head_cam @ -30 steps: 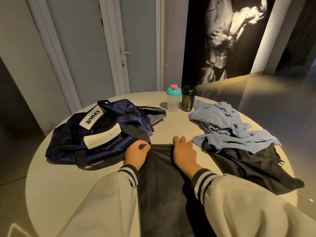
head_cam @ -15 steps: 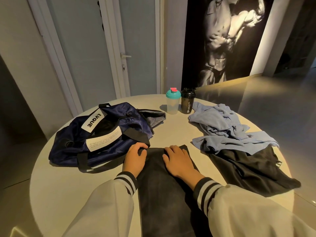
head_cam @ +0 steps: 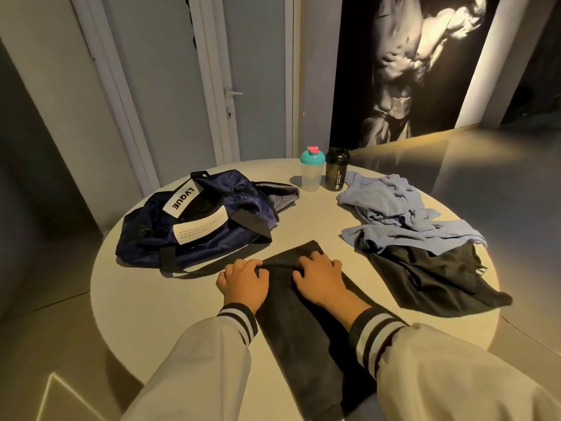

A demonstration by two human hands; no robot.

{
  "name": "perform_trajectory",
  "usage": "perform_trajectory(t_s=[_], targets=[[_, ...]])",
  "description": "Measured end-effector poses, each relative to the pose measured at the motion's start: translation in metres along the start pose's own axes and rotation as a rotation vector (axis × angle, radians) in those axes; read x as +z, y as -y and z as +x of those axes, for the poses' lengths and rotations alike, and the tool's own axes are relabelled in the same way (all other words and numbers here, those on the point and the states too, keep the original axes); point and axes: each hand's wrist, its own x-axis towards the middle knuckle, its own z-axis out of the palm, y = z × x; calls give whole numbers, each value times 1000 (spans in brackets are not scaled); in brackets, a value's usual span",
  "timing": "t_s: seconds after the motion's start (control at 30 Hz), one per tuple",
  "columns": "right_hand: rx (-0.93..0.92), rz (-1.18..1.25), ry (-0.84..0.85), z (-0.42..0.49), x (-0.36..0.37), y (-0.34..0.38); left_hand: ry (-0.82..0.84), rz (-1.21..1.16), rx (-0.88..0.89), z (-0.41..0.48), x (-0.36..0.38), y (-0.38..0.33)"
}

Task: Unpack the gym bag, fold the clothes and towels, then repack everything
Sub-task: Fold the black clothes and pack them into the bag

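At the near edge of the table [head_cam: 151, 299], the left hand [head_cam: 243, 281] gripped the towel [head_cam: 291, 335] by its left side; the right hand [head_cam: 318, 275] clutched its top.

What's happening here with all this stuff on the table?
A person is folding a dark towel on the round table; the left hand and right hand both grip it near its far end. The gym bag lies open beside it; crumpled blue clothes and a black garment wait on the right.

One bag [head_cam: 194, 226], two bottles [head_cam: 311, 174] [head_cam: 336, 174], two hands [head_cam: 244, 281] [head_cam: 318, 278]
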Motion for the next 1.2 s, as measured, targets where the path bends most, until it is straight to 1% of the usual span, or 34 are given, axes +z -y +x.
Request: perform_trajectory(t_s=[0.07, 0.17, 0.2, 0.3, 0.37, 0.47, 0.53, 0.6, 0.63, 0.7, 0.77, 0.8, 0.87, 0.97, 1.07, 1.13, 1.2], targets=[[0, 34, 70, -12, -2, -1, 5, -74, -11, -12, -2, 5], [-31, 95, 98, -35, -5, -3, 28, -222, 0, -35, -6, 11], [-39, 113, 72, -44, -6, -3, 35, -259, 6, -42, -7, 13], [-26, 110, -80, -73, -10, 2, 56, -370, 19, -66, -14, 16], [-13, 66, -81, -92, -13, 7, 54, -416, 38, -81, -19, 18], [-19, 64, 31, -116, -9, 11, 28, -306, 19, -102, -24, 21], [-38, 134, 51, -126, -8, 9, 18, -256, -30, -115, -27, 22], [-58, 140, 54, -133, -10, 9, 21, -199, -31, -126, -30, 25], [-70, 117, 28, -135, -12, 11, 27, -162, -21, -131, -31, 24], [-104, 81, -86, -142, -12, 18, 32, -141, -11, -138, -31, 24], [-131, 127, -160, -152, -9, 30, 9, -177, -13, -141, -28, 25], [-138, 171, -151, -158, -7, 37, -12, -215, -23, -143, -28, 25], [-142, 231, -67, -163, -3, 46, -72, -354, -58, -147, -31, 28], [-185, 219, 40, -163, 3, 55, -175, -540, -144, -155, -42, 32], [-224, 331, 104, -162, 5, 63, -212, -685, -192, -162, -52, 35], [-209, 484, 94, -162, 4, 66, -188, -814, -244, -165, -58, 34], [-173, 566, 3, -163, 2, 65, -184, -905, -344, -165, -63, 33]])
